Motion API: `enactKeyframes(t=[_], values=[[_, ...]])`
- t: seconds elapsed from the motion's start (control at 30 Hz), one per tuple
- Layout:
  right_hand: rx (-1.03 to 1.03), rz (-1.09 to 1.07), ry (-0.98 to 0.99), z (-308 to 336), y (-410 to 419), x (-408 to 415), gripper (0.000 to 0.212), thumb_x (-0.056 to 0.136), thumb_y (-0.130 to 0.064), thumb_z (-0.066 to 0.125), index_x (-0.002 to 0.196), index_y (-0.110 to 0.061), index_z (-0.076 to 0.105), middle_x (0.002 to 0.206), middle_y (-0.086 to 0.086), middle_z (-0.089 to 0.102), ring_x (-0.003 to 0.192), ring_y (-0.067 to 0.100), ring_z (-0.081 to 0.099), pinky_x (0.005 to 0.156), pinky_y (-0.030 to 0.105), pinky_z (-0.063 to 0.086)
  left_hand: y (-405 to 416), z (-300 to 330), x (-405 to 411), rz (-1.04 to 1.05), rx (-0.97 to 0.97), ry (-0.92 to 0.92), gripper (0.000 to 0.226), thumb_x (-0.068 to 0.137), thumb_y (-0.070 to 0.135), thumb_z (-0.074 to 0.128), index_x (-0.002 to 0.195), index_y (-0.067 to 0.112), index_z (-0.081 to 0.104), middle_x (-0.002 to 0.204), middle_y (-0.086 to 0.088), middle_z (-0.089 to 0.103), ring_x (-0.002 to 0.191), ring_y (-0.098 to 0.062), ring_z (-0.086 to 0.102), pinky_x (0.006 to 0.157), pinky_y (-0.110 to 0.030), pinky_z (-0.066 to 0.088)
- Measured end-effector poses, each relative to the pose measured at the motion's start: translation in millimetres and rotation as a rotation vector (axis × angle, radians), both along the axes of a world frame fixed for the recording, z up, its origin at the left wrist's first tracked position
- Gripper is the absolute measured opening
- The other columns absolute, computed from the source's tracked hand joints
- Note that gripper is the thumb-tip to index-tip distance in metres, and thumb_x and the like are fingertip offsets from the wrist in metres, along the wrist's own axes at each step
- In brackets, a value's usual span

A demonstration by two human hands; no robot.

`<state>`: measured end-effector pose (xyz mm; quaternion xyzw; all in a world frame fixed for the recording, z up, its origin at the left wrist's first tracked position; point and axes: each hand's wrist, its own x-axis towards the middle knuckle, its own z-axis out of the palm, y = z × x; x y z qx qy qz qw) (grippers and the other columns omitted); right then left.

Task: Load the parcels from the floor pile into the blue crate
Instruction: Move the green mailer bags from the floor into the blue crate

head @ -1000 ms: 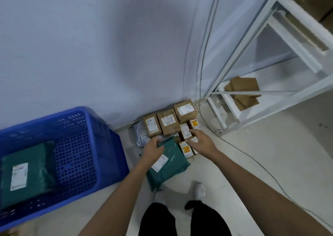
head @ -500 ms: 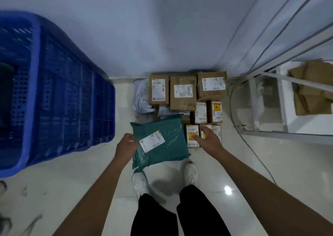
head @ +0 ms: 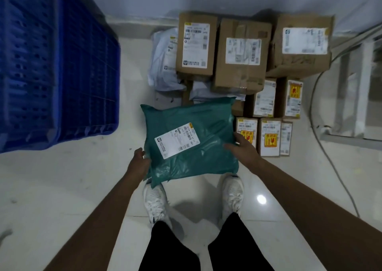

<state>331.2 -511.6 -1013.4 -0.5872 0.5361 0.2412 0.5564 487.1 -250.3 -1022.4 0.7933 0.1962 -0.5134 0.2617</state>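
- Gripping the near-left edge of the green mailer bag (head: 192, 140), the left hand (head: 139, 163) has its fingers curled round the plastic.
- Right hand (head: 241, 148) has come off the small boxes, where it lay half a second ago, and now presses on the bag's right edge, thumb on top; whether the fingers hook under it, I cannot tell.
- That bag has slid back toward the white shoes (head: 155, 202) and looks lifted clear of the pile, its white label facing up.
- Two hands on it now: my read is the pick-up is done and the carry comes next.
- Behind it, brown boxes (head: 239, 53), small labelled boxes (head: 268, 136) and a grey bag (head: 163, 59) wait on the floor by the wall.
- Blue crate (head: 62, 63) stands well off to the left, so the bag needs a swing leftward and up over the rim.
- Plenty of parcels left to load.
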Motion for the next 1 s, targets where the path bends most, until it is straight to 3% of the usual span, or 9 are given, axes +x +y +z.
enactKeyframes(t=[0.1, 0.23, 0.33, 0.43, 0.6, 0.73, 0.83, 1.0], values=[[0.068, -0.102, 0.001, -15, 8, -2, 0.058, 0.086, -0.029, 0.068, 0.138, -0.024, 0.044, 0.125, -0.005, 0.059, 0.11, 0.022, 0.058, 0.097, 0.04, 0.049, -3, -14, 0, 0.023, -0.135, 0.063, 0.062, 0.091, -0.003, 0.04, 0.148, 0.017, 0.027, 0.142, 0.002, 0.045, 0.12, -0.022, 0.049, 0.09, -0.028, 0.039], [0.139, -0.199, 0.014, 0, 12, -5, 0.054, 0.083, -0.025, 0.073, 0.132, -0.018, 0.051, 0.125, -0.002, 0.061, 0.108, 0.02, 0.06, 0.089, 0.035, 0.05, -10, -2, -6, 0.235, -0.204, 0.017, 0.071, 0.078, 0.003, 0.053, 0.144, 0.021, 0.035, 0.136, 0.0, 0.052, 0.116, -0.024, 0.053, 0.098, -0.04, 0.047], [0.055, -0.283, -0.017, 27, 10, -11, 0.054, 0.082, -0.016, 0.074, 0.13, -0.019, 0.05, 0.121, 0.0, 0.057, 0.105, 0.024, 0.06, 0.089, 0.039, 0.052, -10, 28, -11, 0.333, -0.246, -0.024, 0.054, 0.088, -0.001, 0.053, 0.137, 0.019, 0.038, 0.123, 0.0, 0.051, 0.107, -0.022, 0.056, 0.089, -0.037, 0.051], [0.024, -0.311, -0.053, 65, 12, -16, 0.056, 0.081, -0.007, 0.073, 0.131, -0.017, 0.05, 0.122, 0.002, 0.057, 0.101, 0.025, 0.061, 0.084, 0.04, 0.054, 0, 64, -16, 0.34, -0.259, -0.041, 0.041, 0.093, 0.004, 0.055, 0.131, 0.017, 0.044, 0.127, -0.004, 0.052, 0.105, -0.025, 0.06, 0.087, -0.04, 0.053], [-0.012, -0.359, -0.093, 145, 21, -14, 0.054, 0.078, -0.007, 0.076, 0.125, -0.017, 0.053, 0.112, 0.006, 0.06, 0.097, 0.026, 0.062, 0.08, 0.039, 0.055, 11, 151, -17, 0.393, -0.334, -0.083, 0.037, 0.092, 0.002, 0.057, 0.121, 0.025, 0.052, 0.114, 0.006, 0.058, 0.1, -0.021, 0.062, 0.076, -0.034, 0.055], [-0.025, -0.323, -0.149, 216, 16, -1, 0.051, 0.074, -0.02, 0.081, 0.121, -0.012, 0.061, 0.108, 0.004, 0.066, 0.094, 0.025, 0.067, 0.083, 0.043, 0.058, 13, 223, -3, 0.399, -0.397, -0.152, 0.041, 0.089, -0.005, 0.055, 0.116, 0.025, 0.057, 0.114, 0.005, 0.064, 0.102, -0.022, 0.063, 0.08, -0.038, 0.054], [-0.045, -0.375, -0.218, 272, 12, 11, 0.049, 0.073, -0.02, 0.082, 0.117, -0.015, 0.06, 0.109, 0.005, 0.067, 0.093, 0.025, 0.067, 0.075, 0.037, 0.058, 8, 282, 5, 0.42, -0.456, -0.195, 0.043, 0.089, -0.009, 0.052, 0.116, 0.023, 0.057, 0.108, 0.009, 0.066, 0.101, -0.021, 0.063, 0.08, -0.038, 0.054], [-0.058, -0.399, -0.369, 367, -5, 40, 0.06, 0.066, -0.021, 0.087, 0.118, -0.021, 0.057, 0.11, 0.005, 0.066, 0.093, 0.026, 0.067, 0.072, 0.036, 0.057, -8, 382, 22, 0.452, -0.601, -0.309, 0.047, 0.087, -0.016, 0.049, 0.12, 0.016, 0.056, 0.113, -0.001, 0.064, 0.1, -0.021, 0.061, 0.077, -0.034, 0.053]])
